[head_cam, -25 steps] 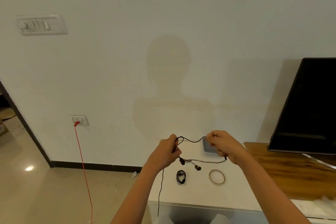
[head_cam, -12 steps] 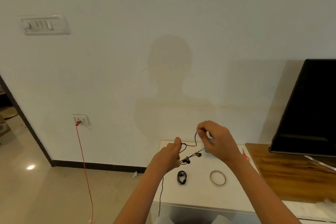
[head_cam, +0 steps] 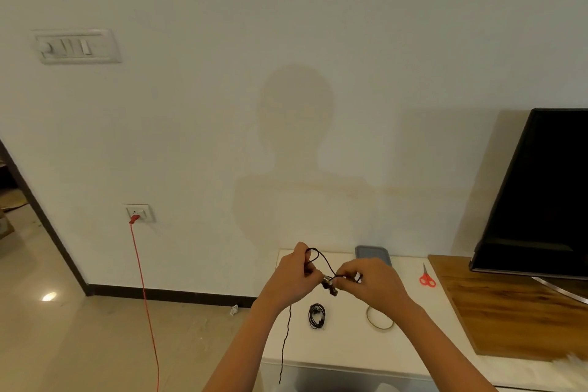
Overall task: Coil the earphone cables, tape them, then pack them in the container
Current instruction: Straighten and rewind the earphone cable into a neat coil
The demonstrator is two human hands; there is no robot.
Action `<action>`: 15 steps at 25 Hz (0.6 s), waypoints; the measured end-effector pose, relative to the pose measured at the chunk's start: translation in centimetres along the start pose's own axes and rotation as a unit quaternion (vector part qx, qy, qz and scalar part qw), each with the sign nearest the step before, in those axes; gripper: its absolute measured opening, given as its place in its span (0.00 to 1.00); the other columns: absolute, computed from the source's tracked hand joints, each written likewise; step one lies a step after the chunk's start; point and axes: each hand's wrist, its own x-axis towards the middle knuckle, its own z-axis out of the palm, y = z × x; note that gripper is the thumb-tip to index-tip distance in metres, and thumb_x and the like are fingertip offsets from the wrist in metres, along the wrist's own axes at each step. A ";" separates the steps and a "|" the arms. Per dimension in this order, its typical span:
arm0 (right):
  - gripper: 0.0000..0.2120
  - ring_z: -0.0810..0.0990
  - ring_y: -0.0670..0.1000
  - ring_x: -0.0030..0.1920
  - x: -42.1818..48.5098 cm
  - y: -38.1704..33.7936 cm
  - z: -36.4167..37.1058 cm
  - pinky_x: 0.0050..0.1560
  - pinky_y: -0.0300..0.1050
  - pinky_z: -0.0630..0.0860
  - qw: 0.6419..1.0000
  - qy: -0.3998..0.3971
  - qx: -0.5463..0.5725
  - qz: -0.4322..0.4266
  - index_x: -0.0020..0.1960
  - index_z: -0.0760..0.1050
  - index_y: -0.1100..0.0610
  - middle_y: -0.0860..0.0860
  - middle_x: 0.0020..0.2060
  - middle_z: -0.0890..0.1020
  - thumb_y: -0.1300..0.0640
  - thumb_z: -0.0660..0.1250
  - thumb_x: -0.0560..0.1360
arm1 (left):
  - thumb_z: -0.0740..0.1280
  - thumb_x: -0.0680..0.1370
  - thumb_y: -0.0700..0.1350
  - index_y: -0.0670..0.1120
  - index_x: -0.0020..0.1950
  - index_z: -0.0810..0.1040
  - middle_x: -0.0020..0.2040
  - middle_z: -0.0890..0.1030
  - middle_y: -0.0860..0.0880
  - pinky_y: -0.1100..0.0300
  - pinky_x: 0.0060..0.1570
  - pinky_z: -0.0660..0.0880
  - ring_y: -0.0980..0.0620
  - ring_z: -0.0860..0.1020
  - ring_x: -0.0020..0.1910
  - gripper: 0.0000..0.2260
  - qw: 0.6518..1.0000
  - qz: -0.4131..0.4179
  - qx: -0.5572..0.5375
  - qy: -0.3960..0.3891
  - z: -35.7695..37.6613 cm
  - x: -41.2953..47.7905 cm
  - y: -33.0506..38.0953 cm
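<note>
- The left hand [head_cam: 292,277] is raised over a plain white tabletop [head_cam: 343,350]. Its fingers are curled and pinch a thin black earphone cable [head_cam: 287,331].
- A small loop of that cable arcs up over the left knuckles and runs down towards the other hand.
- The right hand [head_cam: 372,280] is just beside the left, almost touching it. Its fingertips are closed on the same cable, close to the two small dark earbuds [head_cam: 329,286] that hang between the hands.
- The free tail of the cable drops from under the left hand, past the table's front edge.
- Below the gap between the hands, a second black earphone set lies wound in a small coil [head_cam: 317,315]. I cannot tell whether it is taped.
- Under the right hand lies a thin pale ring of tape [head_cam: 378,323].
- Beyond the right hand sits a shallow grey-blue plastic container [head_cam: 373,255].
- Well out to the right hand's side lie red-handled scissors [head_cam: 427,277].
- I judge the cable to be very light, limp and slightly springy, so its loops will want to open.
- I would keep the left pinch where the turns cross, feed the slack with the right hand, and avoid tugging at the delicate earbud joints.
</note>
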 end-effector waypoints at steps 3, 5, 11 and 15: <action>0.06 0.73 0.41 0.32 0.0 0.1 0.5 0.36 0.39 0.68 0.985 0.027 0.166 0.034 0.38 0.81 0.45 0.45 0.33 0.82 0.50 0.69 0.73 | 0.68 0.72 0.43 0.47 0.45 0.63 0.37 0.74 0.48 0.63 0.34 0.66 0.52 0.68 0.34 0.12 0.999 -0.012 -0.046 0.020 -0.3 0.0 0.1; 0.07 0.73 0.41 0.32 0.0 -0.1 0.9 0.37 0.40 0.69 0.970 0.030 0.233 0.064 0.38 0.81 0.47 0.49 0.31 0.81 0.53 0.68 0.73 | 0.68 0.72 0.43 0.46 0.45 0.63 0.36 0.70 0.49 0.62 0.33 0.65 0.53 0.65 0.33 0.13 0.997 -0.016 -0.070 0.004 -0.3 0.0 0.3; 0.09 0.74 0.41 0.28 0.2 -0.8 1.4 0.31 0.33 0.67 0.967 0.072 0.231 0.084 0.34 0.78 0.52 0.48 0.26 0.77 0.58 0.67 0.73 | 0.70 0.70 0.40 0.47 0.46 0.63 0.32 0.69 0.55 0.69 0.30 0.64 0.58 0.64 0.29 0.15 0.991 -0.050 -0.125 -0.012 0.5 -0.5 1.1; 0.12 0.67 0.46 0.29 0.4 -1.4 1.1 0.30 0.36 0.65 0.931 0.058 0.329 0.145 0.30 0.73 0.55 0.47 0.25 0.71 0.61 0.65 0.72 | 0.69 0.68 0.39 0.44 0.51 0.66 0.34 0.72 0.54 0.64 0.32 0.67 0.56 0.68 0.31 0.16 0.996 -0.056 -0.066 0.004 1.1 -0.8 1.0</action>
